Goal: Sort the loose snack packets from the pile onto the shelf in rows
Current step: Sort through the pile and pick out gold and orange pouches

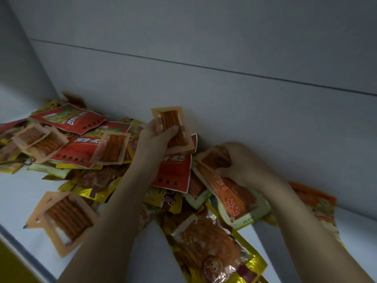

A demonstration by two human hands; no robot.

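Barely started: pile of snack packets (85, 156) sprawls along the shelf (18, 197) back wall toward the left corner, no rows visible yet. My left hand (155, 139) holds one orange clear-window packet (173, 127) upright, thumb across its front, near the back wall. My right hand (242, 162) curls round another orange packet (216, 158) atop the pile's right end. Nearly everything left to sort.

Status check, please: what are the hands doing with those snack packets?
Left hand holds an orange packet up. Right hand grips a packet in the pile. No rows yet on the shelf. Nothing in the way.
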